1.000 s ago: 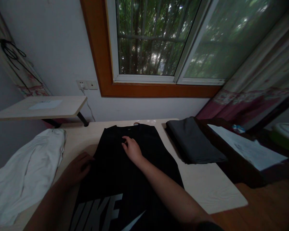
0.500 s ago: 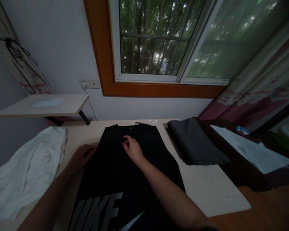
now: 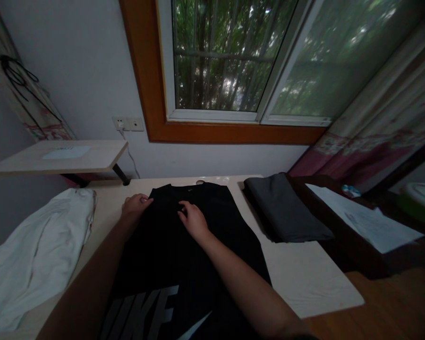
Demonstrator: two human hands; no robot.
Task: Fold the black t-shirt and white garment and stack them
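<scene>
A black sleeveless-looking T-shirt [image 3: 156,250] lies spread flat on the pale table, its neckline toward the wall and a large grey logo print near me. My left hand [image 3: 136,208] is at the shirt's left shoulder edge, finger and thumb drawn together on the cloth there. My right hand [image 3: 194,222] rests on the upper middle of the shirt, below the collar, with thumb and forefinger apart. The shirt's lower end runs out of view, and my right forearm covers part of its right side.
White cloth [image 3: 46,255] lies crumpled at the left. A small raised shelf [image 3: 60,163] stands behind it with a paper on top. Folded dark grey cloth [image 3: 286,208] lies on the table [image 3: 308,278] at the right. Beyond it is a dark surface with a paper sheet [image 3: 361,217].
My left hand has moved up along the shirt's left edge to the shoulder. My right hand has stayed almost in place, and the shirt lies as before.
</scene>
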